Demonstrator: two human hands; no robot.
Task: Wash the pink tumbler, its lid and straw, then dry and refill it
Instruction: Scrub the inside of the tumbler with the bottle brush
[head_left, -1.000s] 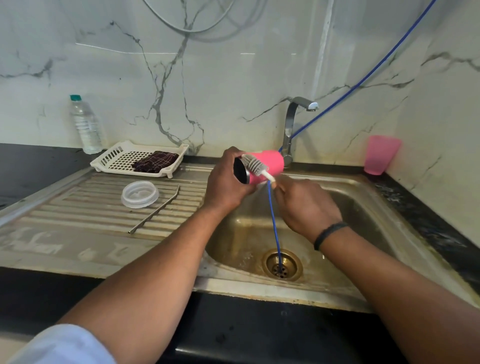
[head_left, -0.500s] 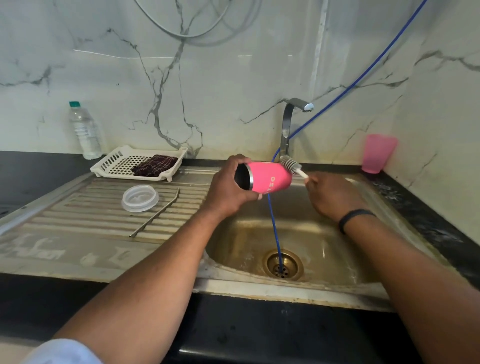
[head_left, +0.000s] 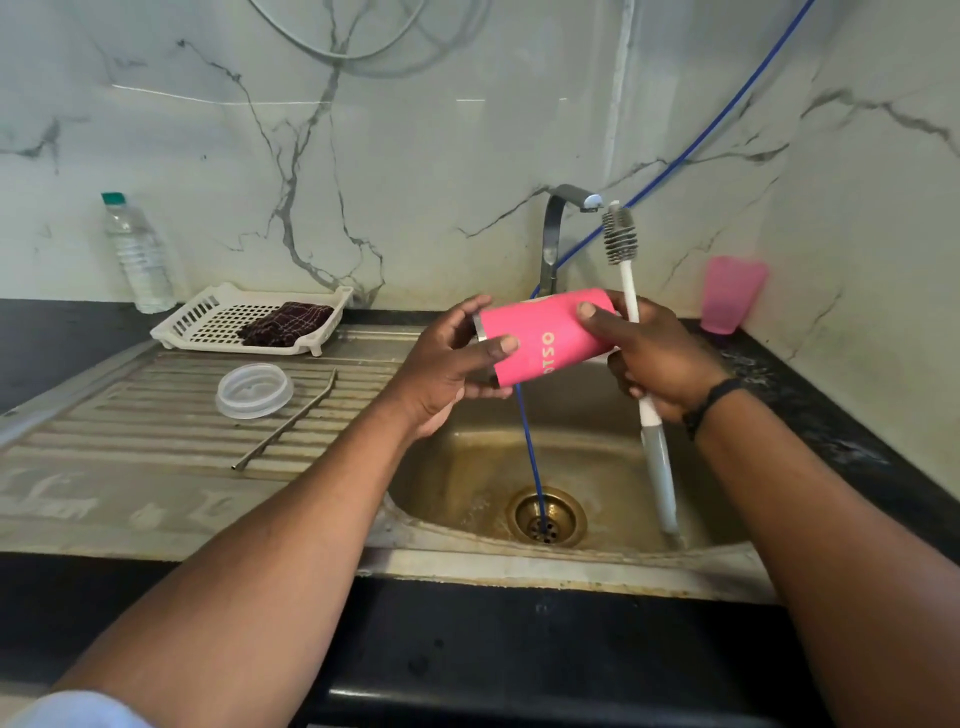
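Pink tumbler (head_left: 545, 340) is up over the sink (head_left: 597, 564), lying on its side, steel rim to the left, base to the right, held between both hands. Left hand (head_left: 447, 364) cups the rim end, thumb on the near side of the rim, fingers curled over the top, a firm grip on the tumbler. Right hand (head_left: 654, 353) takes the base end, thumb pressed on the pink wall, and the same hand also clamps the brush (head_left: 631, 296) against the tumbler's base. The brush stands nearly upright: grey bristle head at 12 o'clock from the hand, just beside the tap (head_left: 558, 234) spout, grey handle hanging down at 6 o'clock into the basin. A dark band sits on the right wrist.

A blue hose (head_left: 530, 447) drops from behind the tumbler straight into the drain (head_left: 545, 517) at 6 o'clock.

Over on the ribbed drainboard (head_left: 130, 441), at 9 o'clock from the tumbler, the clear lid (head_left: 254, 389) lies flat, and the metal straw (head_left: 288, 421) lies just beside it, apart from it, angled toward the near edge. Beyond them at 10 o'clock, a white tray (head_left: 208, 322) holds a dark cloth (head_left: 285, 322), with a water bottle (head_left: 137, 254) standing behind it by the marble wall. A pink cup (head_left: 732, 301) stands in the far right corner, at 3 o'clock from the tumbler.
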